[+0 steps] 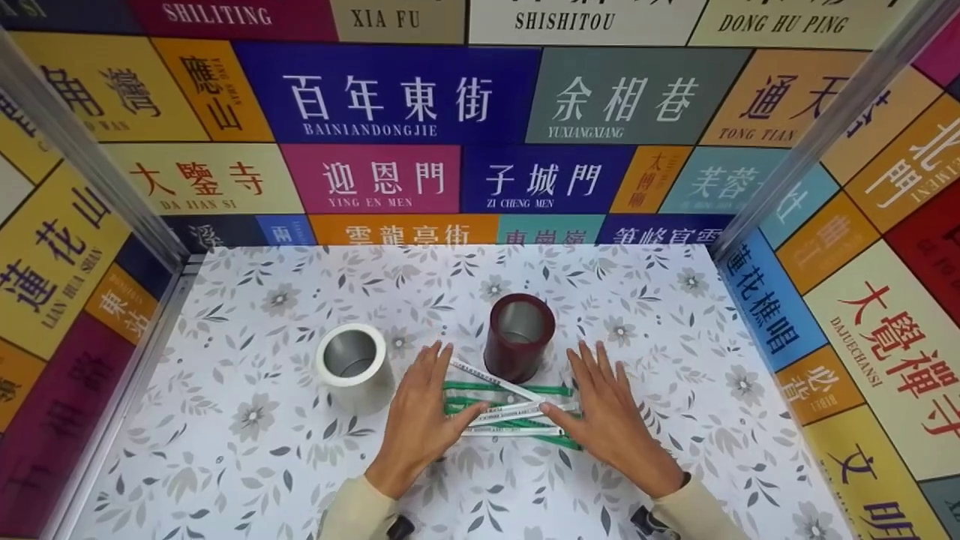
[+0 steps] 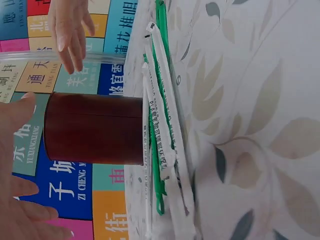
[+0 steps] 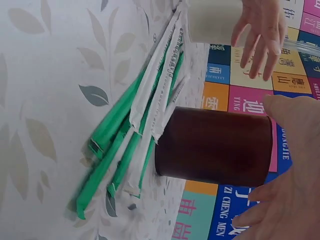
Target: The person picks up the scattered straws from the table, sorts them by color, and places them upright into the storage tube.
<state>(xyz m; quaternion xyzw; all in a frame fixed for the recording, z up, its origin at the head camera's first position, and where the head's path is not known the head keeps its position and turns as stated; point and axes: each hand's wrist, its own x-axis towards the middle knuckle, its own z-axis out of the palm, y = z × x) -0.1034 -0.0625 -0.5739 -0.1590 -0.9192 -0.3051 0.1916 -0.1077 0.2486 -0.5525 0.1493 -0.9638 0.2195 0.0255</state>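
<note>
Green and white sticks [image 1: 514, 414] lie between left grip [image 1: 420, 409] and right grip [image 1: 611, 414], both spread.

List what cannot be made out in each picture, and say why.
Head: print on the white sticks, too small to read.
Head: exact count of green sticks, which overlap white ones.
Head: upper part of the XIA FU sign, cut off by the top edge.
Left wrist: lower end of one white stick, cut off by the bottom edge.
Right wrist: part of the white cup, cut off by the top edge and hidden behind the left grip.
</note>
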